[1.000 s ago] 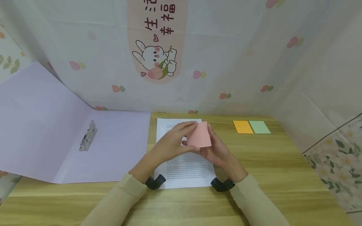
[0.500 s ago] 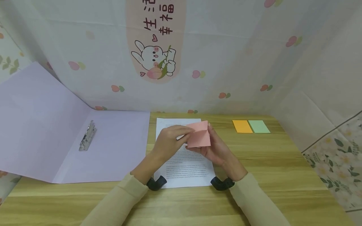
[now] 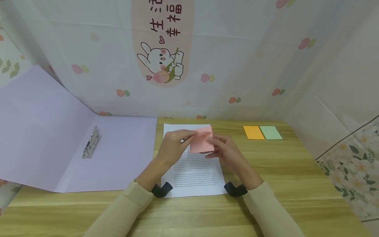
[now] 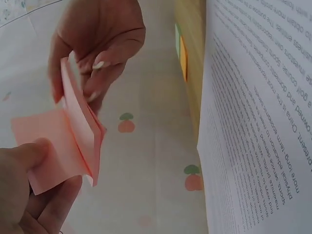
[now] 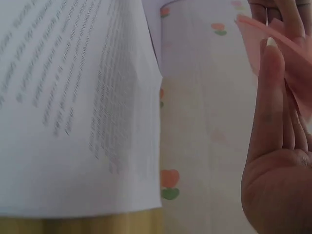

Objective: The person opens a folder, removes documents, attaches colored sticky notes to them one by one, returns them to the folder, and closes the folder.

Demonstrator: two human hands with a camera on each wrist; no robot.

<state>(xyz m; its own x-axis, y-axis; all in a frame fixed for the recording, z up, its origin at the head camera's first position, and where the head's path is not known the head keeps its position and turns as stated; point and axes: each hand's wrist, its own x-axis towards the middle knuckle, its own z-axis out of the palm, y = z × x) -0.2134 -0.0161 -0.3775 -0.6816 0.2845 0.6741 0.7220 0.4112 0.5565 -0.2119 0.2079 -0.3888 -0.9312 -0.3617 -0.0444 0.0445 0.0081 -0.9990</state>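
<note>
A pink sticky note pad (image 3: 202, 144) is held between both hands above a printed sheet (image 3: 195, 177). My left hand (image 3: 173, 146) pinches the top note (image 4: 48, 141) between thumb and fingers; in the left wrist view that note is peeled up from the pad and joined to it along one edge. On the other side, my right hand (image 3: 231, 153) grips the pad with the thumb on its face and fingers behind. The right wrist view shows the right hand (image 5: 280, 146) close up, with part of the pink paper (image 5: 287, 48) beyond the thumb.
An open lilac folder (image 3: 124, 154) with a metal clip (image 3: 92, 143) lies on the left of the wooden table (image 3: 195, 217). At the back right, an orange sticky note pad (image 3: 253, 132) and a green one (image 3: 270, 132) lie side by side. A printed cloth hangs behind.
The left hand has shifted from the pad's side to pinch and lift the top note. The right thumb has come onto the pad's face, and the pad has moved slightly left.
</note>
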